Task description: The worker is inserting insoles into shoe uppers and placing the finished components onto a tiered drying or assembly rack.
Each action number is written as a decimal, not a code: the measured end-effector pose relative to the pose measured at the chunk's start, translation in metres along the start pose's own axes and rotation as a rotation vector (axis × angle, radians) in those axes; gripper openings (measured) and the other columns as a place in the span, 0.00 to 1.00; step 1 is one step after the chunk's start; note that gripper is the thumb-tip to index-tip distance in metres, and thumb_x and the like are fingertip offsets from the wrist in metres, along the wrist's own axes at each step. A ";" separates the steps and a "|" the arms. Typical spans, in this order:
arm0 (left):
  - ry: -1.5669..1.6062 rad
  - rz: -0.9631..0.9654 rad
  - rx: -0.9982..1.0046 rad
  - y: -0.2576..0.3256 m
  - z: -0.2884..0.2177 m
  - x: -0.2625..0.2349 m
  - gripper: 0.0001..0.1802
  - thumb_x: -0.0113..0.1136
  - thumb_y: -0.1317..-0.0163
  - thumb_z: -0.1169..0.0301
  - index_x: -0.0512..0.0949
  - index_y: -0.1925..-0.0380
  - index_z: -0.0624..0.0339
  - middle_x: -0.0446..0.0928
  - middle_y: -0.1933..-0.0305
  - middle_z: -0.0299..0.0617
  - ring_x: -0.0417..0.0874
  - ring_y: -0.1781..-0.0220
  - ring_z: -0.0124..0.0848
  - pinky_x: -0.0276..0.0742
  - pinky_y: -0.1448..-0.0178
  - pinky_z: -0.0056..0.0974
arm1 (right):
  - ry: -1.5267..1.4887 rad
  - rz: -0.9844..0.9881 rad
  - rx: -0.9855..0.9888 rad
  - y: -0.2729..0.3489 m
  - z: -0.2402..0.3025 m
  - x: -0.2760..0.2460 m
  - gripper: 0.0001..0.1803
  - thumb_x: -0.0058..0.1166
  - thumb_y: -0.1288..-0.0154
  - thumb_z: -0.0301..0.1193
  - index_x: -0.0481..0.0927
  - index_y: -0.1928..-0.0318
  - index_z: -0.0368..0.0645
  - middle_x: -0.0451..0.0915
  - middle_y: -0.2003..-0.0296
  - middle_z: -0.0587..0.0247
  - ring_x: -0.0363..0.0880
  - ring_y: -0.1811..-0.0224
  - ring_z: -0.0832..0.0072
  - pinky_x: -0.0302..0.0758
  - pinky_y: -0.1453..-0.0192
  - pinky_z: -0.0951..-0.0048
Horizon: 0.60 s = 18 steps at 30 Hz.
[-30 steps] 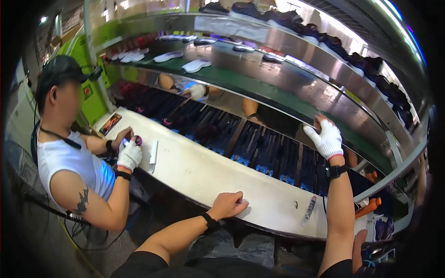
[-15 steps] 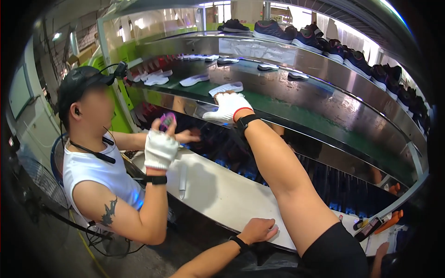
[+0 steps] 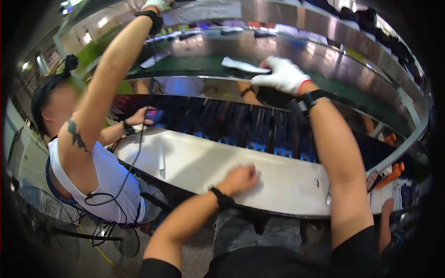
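Note:
My right hand (image 3: 283, 76), in a white knit glove, reaches over the conveyor, its fingers and thumb closed at the near end of a white shoe sole (image 3: 243, 65). Motion blur softens the grip, and the palm side is hidden. My bare left hand (image 3: 240, 180) hovers at or just above the white worktable (image 3: 287, 183), its fingers curled into a loose fist with nothing visible in it. The green conveyor belt (image 3: 211, 68) carries more pale soles (image 3: 155, 60) toward the back and left.
On the left, a co-worker in a white top (image 3: 99, 178) stretches one gloved hand up to the upper shelf and holds a dark purple-marked shoe part (image 3: 154, 116) low. A white tube (image 3: 162, 162) lies on the worktable. Dark shoes (image 3: 361, 18) line the upper shelf; orange-handled tools (image 3: 393, 173) are at right.
My view has shifted; my right hand now has the sole's end between its fingers. My left hand stays loosely closed. The co-worker's gloved hand has risen to the upper shelf.

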<state>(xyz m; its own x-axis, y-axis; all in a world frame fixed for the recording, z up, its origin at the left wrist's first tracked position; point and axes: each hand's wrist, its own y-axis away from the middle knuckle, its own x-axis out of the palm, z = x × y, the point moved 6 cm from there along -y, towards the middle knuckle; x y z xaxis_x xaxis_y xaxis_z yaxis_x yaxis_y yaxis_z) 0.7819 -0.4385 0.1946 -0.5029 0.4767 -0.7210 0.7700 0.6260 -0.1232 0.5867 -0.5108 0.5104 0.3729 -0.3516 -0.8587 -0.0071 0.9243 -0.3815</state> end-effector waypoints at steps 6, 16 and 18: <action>-0.510 -0.082 -0.399 -0.166 0.074 -0.099 0.27 0.75 0.37 0.61 0.82 0.39 0.56 0.89 0.44 0.56 0.89 0.37 0.58 0.86 0.36 0.58 | 0.266 -0.228 0.155 0.114 -0.103 -0.097 0.37 0.75 0.41 0.63 0.89 0.51 0.40 0.90 0.52 0.44 0.89 0.46 0.52 0.82 0.37 0.56; -0.538 -0.021 -0.270 -0.202 0.242 -0.125 0.34 0.77 0.38 0.62 0.79 0.31 0.52 0.87 0.34 0.54 0.87 0.31 0.55 0.82 0.27 0.56 | 0.297 -0.289 0.024 0.107 -0.098 -0.068 0.45 0.64 0.40 0.75 0.92 0.50 0.43 0.91 0.51 0.45 0.90 0.44 0.48 0.82 0.31 0.52; -0.573 -0.183 -0.128 -0.183 0.221 -0.143 0.34 0.73 0.32 0.55 0.77 0.28 0.52 0.87 0.34 0.54 0.86 0.31 0.56 0.82 0.28 0.56 | 0.249 -0.284 0.007 0.099 -0.096 -0.071 0.46 0.64 0.41 0.75 0.92 0.50 0.42 0.91 0.51 0.43 0.90 0.45 0.47 0.84 0.34 0.52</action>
<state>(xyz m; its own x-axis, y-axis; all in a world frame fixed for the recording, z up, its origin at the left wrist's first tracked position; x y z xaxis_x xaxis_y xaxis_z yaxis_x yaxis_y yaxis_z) 0.7996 -0.7577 0.1701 -0.3036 -0.0309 -0.9523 0.6201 0.7524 -0.2221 0.4705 -0.4082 0.5011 0.1219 -0.6183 -0.7765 0.0710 0.7857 -0.6145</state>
